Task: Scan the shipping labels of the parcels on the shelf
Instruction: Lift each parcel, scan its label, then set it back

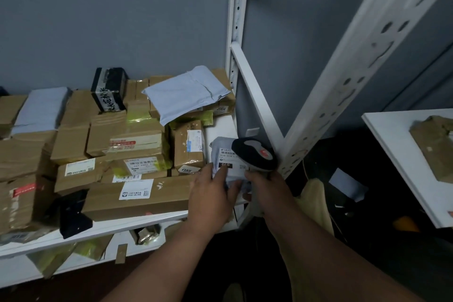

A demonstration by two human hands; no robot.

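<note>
Parcels crowd the white shelf [152,222], most of them brown cardboard boxes [137,200] with printed labels. At the shelf's right end the left hand [212,195] lies on a small grey mailer bag [226,159], its fingers [221,174] stretched fairly straight and pressing the bag's near edge; the shipping label [229,155] with its barcode sits just beyond the fingertips, facing up. Close to the right of them, the right hand [266,185] wraps round the handle of a handheld scanner [256,154], its fingers curled tight on the grip. The scanner's dark head hangs over the right side of the bag, touching it or nearly so; I can't tell which. Farther back and left of both hands, a larger grey mailer [186,93] rests on top of stacked boxes. Off to the right of the scanner hand stands a white bench [397,154] carrying another brown parcel [435,144].
</note>
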